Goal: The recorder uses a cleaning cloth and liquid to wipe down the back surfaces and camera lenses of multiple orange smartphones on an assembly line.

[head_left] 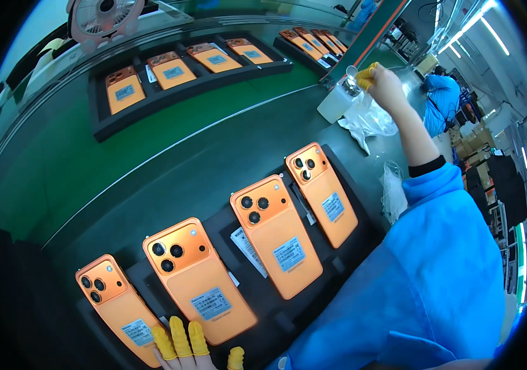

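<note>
My left hand, in yellow finger cots, lies at the lower edge with its fingers stretched and apart. Its fingertips rest at the lower ends of an orange phone and a second orange phone. Two more orange phones, a third and a fourth, lie camera side up in the same black tray. My right hand, also in yellow finger cots, reaches far right with its fingers closed. Beside those fingers are the round lid and top of a white dispenser bottle; what they pinch is hidden.
Across the green bench, a black tray holds several orange phones; another such tray stands farther right. Crumpled clear plastic lies beside the bottle. A pink fan stands at the back left. A person in blue is beyond the bench.
</note>
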`<state>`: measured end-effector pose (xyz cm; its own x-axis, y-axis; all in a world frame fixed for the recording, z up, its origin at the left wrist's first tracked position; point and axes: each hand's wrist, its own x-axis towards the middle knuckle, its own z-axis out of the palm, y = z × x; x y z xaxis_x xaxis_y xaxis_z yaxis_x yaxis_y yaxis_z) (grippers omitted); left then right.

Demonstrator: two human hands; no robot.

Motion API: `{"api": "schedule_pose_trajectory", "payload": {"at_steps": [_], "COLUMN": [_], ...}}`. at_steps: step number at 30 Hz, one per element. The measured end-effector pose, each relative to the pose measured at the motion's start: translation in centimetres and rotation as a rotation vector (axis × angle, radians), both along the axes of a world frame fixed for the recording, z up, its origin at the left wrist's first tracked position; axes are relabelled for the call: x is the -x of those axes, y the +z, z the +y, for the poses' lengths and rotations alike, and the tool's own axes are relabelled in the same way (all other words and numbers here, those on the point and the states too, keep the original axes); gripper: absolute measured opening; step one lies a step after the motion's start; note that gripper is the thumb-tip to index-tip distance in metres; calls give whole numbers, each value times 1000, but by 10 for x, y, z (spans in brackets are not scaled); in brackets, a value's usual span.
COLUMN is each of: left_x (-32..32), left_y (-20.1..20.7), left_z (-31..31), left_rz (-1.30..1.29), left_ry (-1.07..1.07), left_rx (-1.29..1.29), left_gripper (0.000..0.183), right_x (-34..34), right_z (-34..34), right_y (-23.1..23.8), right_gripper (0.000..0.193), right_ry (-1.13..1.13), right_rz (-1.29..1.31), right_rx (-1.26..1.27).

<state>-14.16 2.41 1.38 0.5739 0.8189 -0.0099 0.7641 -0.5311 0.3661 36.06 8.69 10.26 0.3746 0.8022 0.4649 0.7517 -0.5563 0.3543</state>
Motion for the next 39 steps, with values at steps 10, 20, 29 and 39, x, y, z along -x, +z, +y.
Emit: {"api": "schedule_pose_trajectory", "payload": {"at_steps": [10, 20, 29, 39], "left_x": [1, 7, 7, -1], "left_y": [-5, -12, -21, -9], "left_z": [1, 0, -3, -2], "left_rz": [-121, -153, 4, -144], "left_ry": [-12, 41, -89, 24], "left_rx": [22, 139, 105, 116], "left_gripper": [57, 55, 57, 53], "right_x": [-19, 267, 292, 287], "right_z": [24, 71, 46, 47], "right_y": [1, -35, -69, -63], "right_gripper": [19, 26, 5, 6], "right_ry": [193, 1492, 1577, 1587], "right_rz": [320, 250, 336, 367], "right_rx": [-121, 151, 441, 262]}}
